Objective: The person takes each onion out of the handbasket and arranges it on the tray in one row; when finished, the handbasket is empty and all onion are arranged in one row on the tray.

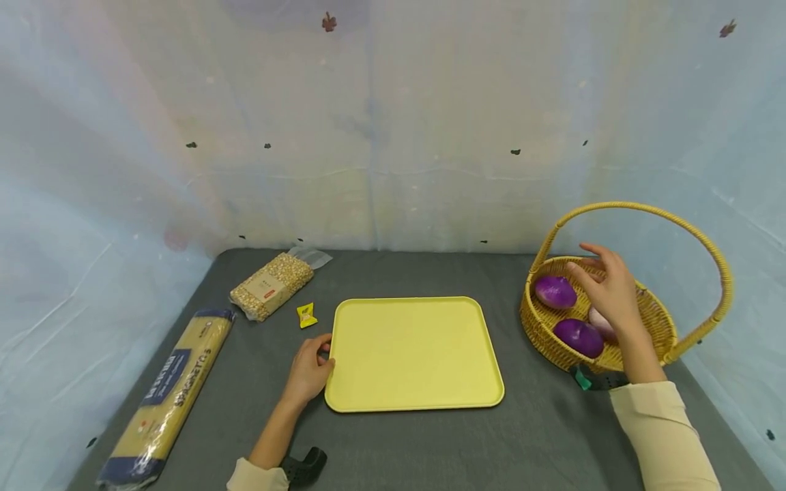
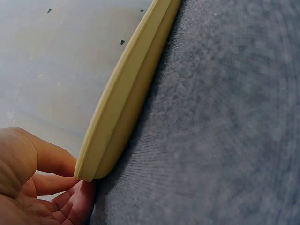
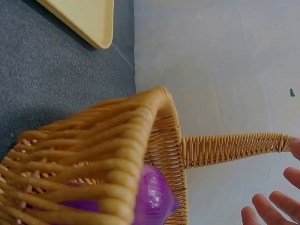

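Note:
A yellow tray (image 1: 414,354) lies flat on the dark grey tabletop. My left hand (image 1: 310,368) is at its left edge, and in the left wrist view the thumb and fingers pinch the tray's rim (image 2: 117,98). Over the wicker basket (image 1: 534,331) at the right, my right hand (image 1: 608,286) hovers with fingers apart and holds nothing. Inside the basket are two purple onions, one toward the back (image 1: 555,292) and one in front (image 1: 578,337), plus a pale pinkish bulb (image 1: 600,323) partly hidden by the right wrist.
A long pack of spaghetti (image 1: 166,402) lies along the table's left side. Behind it is a clear bag of yellowish kernels (image 1: 273,285), with a small yellow wrapped candy (image 1: 306,315) beside the tray. The basket's tall handle (image 1: 638,206) arches above the right hand.

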Motion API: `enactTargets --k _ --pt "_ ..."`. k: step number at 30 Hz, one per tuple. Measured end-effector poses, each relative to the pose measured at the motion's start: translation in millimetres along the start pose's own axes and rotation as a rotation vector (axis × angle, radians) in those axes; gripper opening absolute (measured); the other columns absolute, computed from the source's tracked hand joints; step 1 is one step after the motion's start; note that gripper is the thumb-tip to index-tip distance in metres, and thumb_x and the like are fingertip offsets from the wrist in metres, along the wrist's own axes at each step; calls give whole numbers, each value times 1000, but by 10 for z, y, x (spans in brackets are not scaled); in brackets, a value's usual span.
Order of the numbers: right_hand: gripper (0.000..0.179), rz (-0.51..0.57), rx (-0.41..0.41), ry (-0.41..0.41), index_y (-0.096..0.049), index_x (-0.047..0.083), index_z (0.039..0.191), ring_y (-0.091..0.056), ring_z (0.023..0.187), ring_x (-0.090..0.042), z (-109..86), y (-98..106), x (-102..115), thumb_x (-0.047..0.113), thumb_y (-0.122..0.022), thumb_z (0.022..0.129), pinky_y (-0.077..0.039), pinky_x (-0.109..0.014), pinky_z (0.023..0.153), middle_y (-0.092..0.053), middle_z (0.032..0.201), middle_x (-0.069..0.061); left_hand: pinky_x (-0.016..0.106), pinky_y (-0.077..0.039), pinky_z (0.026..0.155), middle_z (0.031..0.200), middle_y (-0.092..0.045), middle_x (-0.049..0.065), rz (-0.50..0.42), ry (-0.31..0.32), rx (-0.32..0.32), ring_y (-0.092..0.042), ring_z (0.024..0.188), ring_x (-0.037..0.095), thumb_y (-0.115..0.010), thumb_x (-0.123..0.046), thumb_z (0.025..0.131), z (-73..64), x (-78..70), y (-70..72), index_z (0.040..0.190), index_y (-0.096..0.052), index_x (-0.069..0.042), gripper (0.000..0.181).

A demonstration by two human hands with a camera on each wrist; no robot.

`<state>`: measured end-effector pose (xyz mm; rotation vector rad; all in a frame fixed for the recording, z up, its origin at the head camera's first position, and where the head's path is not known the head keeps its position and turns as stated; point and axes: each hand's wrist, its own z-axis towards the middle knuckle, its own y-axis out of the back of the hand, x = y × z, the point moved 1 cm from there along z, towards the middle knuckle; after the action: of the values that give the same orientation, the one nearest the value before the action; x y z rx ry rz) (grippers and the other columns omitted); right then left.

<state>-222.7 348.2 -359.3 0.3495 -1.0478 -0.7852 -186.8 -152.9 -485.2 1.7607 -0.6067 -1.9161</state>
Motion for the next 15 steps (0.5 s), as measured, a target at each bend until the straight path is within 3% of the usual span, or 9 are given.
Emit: enactTargets --k 4,9,12,15 --pt "49 -8 -1 2 -49 4 133 -45 94 10 44 13 -46 23 -61 90 -34 -1 71 -45 126 -22 30 -39 65 99 -53 12 3 11 -3 -48 72 16 -61 3 80 5 11 -13 126 -53 4 47" --pt "47 -15 -7 8 -49 2 132 -42 90 16 72 44 -86 20 -60 90 -35 -3 70 -45 124 -25 31 -39 65 102 -53 13 -5 15 10 -48 73 17 -61 2 81 12 13 -17 128 -52 3 48" --pt "47 -20 -5 -12 -49 2 132 -47 92 9 95 64 -114 20 -60 90 -36 -4 70 -45 125 -25 31 -39 65 102 -54 13 -3 11 17 -48 73 17 -61 2 81 10 20 -11 127 -52 3 48" --pt "48 -32 4 -42 -49 2 132 -58 100 -14 132 80 -145 24 -58 91 -37 -4 69 -44 128 -26 31 -39 65 102 -54 13 5 9 21 -48 73 17 -61 2 81 8 30 -8 127 -52 3 48"
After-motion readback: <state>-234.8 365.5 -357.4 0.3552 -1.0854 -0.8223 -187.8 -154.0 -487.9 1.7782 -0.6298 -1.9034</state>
